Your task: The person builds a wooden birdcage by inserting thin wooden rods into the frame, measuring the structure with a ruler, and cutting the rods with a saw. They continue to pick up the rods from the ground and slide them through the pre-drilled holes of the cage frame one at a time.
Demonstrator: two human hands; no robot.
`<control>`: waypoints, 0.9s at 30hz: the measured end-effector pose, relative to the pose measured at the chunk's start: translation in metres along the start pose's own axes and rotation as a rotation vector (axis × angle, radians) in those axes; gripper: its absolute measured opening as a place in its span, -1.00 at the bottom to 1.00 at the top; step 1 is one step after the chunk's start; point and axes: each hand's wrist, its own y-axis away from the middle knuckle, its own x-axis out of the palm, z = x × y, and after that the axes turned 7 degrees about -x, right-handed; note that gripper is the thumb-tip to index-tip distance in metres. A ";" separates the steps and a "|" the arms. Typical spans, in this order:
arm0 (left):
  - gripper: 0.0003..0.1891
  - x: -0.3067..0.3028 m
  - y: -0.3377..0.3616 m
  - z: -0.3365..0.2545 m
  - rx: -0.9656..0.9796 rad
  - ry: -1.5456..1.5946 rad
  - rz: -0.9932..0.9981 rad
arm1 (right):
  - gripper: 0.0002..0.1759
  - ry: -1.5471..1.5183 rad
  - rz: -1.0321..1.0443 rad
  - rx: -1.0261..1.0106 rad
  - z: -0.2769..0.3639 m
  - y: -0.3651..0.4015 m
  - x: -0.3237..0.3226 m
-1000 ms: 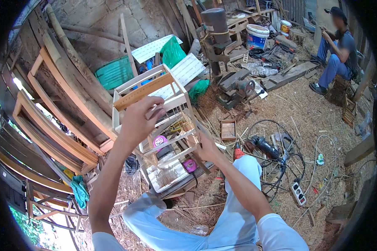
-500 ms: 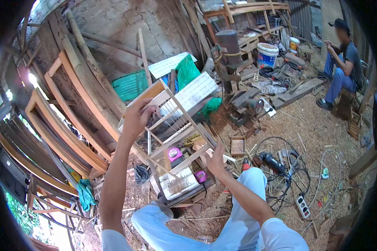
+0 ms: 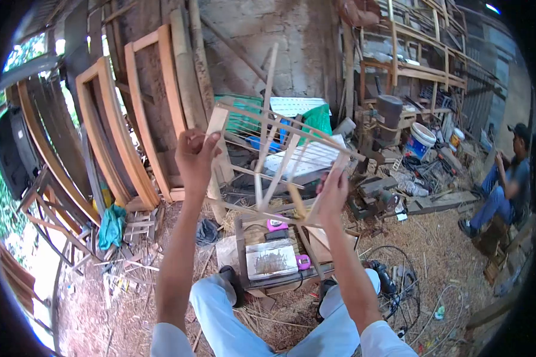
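A light wooden cage frame (image 3: 281,171) with thin bars is held up in front of me, tilted. My left hand (image 3: 195,156) is closed on its left end piece, thumb toward the wood. At the opposite side my right hand (image 3: 332,196) grips the right end piece. Below the frame stands a low wooden bench (image 3: 240,250). On it lie a pink tape measure (image 3: 277,225), a second pink tape measure (image 3: 304,262) and a stained white slab (image 3: 271,262).
Long wooden door or window frames (image 3: 143,107) lean at the left. Behind are green sheeting (image 3: 317,122) and a white paint bucket (image 3: 420,141). A person (image 3: 511,178) sits at the right. A power tool (image 3: 384,276) with cables lies on the shavings-covered ground.
Both hands have raised the cage frame off the bench and turned it. The right hand has closed on its edge. My view has swung, showing more of the wall and left side.
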 end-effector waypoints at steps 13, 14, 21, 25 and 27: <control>-0.83 -0.052 0.075 0.075 -0.235 0.213 -0.283 | -0.62 0.524 0.302 -0.044 0.093 -0.001 0.045; -0.80 -0.054 0.078 0.087 -0.212 0.197 -0.273 | -0.62 0.543 0.304 -0.039 0.091 0.000 0.041; -0.82 -0.050 0.092 0.083 -0.301 0.325 -0.276 | -0.60 0.546 0.297 -0.004 0.090 0.008 0.029; -0.83 -0.055 0.105 0.088 -0.258 0.197 -0.253 | -0.60 0.520 0.318 -0.002 0.090 0.021 0.017; -0.79 -0.049 0.110 0.092 -0.194 0.256 -0.235 | -0.60 0.555 0.298 -0.024 0.076 0.020 0.005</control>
